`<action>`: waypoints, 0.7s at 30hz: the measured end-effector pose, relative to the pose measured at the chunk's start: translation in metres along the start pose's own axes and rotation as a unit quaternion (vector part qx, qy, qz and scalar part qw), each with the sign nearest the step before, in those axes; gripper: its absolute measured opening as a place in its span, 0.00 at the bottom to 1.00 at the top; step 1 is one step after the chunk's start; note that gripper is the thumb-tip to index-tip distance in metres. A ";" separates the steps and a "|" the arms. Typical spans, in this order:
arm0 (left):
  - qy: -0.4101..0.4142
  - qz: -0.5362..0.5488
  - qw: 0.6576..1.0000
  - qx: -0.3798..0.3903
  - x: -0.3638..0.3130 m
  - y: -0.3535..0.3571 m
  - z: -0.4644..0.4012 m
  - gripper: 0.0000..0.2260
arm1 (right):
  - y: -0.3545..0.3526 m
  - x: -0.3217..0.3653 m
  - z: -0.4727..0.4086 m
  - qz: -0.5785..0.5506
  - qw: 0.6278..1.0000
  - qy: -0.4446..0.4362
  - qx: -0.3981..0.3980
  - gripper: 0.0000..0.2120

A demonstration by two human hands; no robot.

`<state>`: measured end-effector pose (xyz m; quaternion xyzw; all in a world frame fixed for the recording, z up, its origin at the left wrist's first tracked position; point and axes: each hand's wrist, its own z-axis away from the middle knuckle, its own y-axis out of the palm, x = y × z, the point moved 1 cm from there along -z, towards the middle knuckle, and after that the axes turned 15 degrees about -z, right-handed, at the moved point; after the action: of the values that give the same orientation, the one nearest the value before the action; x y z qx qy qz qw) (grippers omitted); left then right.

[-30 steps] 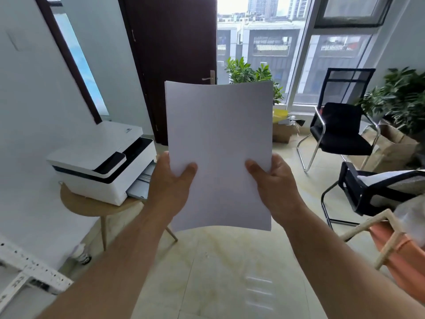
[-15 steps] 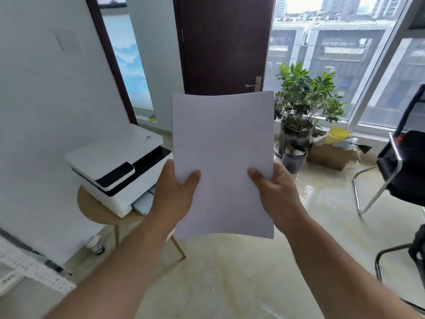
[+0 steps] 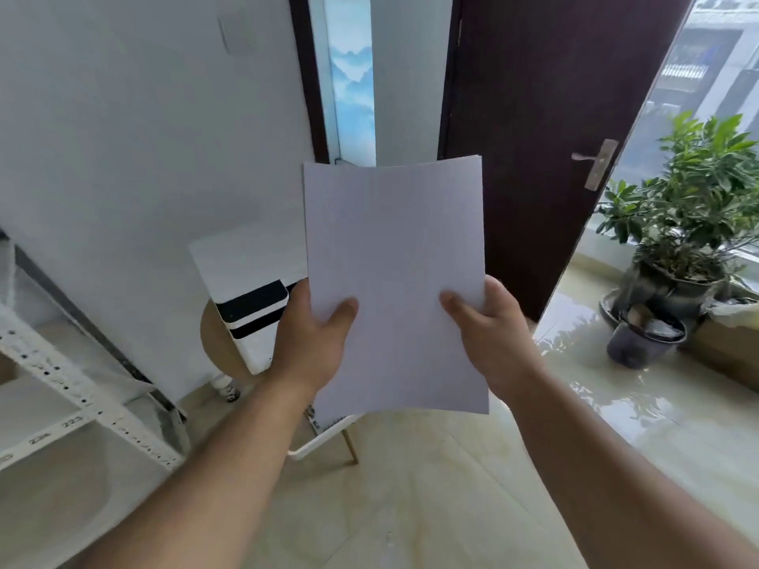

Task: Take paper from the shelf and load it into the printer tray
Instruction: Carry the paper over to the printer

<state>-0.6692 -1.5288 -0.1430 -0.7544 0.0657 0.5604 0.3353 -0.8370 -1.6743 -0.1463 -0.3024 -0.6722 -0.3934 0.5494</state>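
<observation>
A thin stack of white paper (image 3: 394, 248) is held upright in front of me at the centre of the view. My left hand (image 3: 312, 342) grips its lower left edge with the thumb on the front. My right hand (image 3: 491, 334) grips the lower right edge the same way. Behind the paper, to the left, stands the white and black printer (image 3: 246, 281) on a small round wooden table (image 3: 217, 342). The paper hides the printer's right side. The pulled-out white tray (image 3: 324, 435) shows below the sheets.
A white metal shelf (image 3: 61, 388) stands at the left edge. A dark brown door (image 3: 554, 137) is behind, to the right. Potted plants (image 3: 681, 223) and a cardboard box (image 3: 727, 347) sit on the glossy floor at the right by the window.
The view has swung left and closer to the printer. The chairs have left the frame and the shelf has come in at the left. Both hands hold the paper as before.
</observation>
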 end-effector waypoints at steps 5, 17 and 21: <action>-0.043 0.020 0.998 -0.033 0.028 0.002 -0.060 0.09 | 0.034 -0.021 -0.072 0.019 0.999 0.030 0.036 0.04; -0.092 0.000 0.989 -0.113 0.047 -0.004 -0.145 0.12 | 0.095 -0.046 -0.183 0.015 0.992 0.068 0.109 0.04; -0.115 -0.021 0.984 -0.138 0.059 0.001 -0.167 0.12 | 0.109 -0.063 -0.215 0.015 0.986 0.092 0.139 0.05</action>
<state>-0.5142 -1.6097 -0.1711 -0.7252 -0.0672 0.6397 0.2454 -0.6240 -1.8024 -0.1680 -0.1959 -0.6622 -0.3143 0.6514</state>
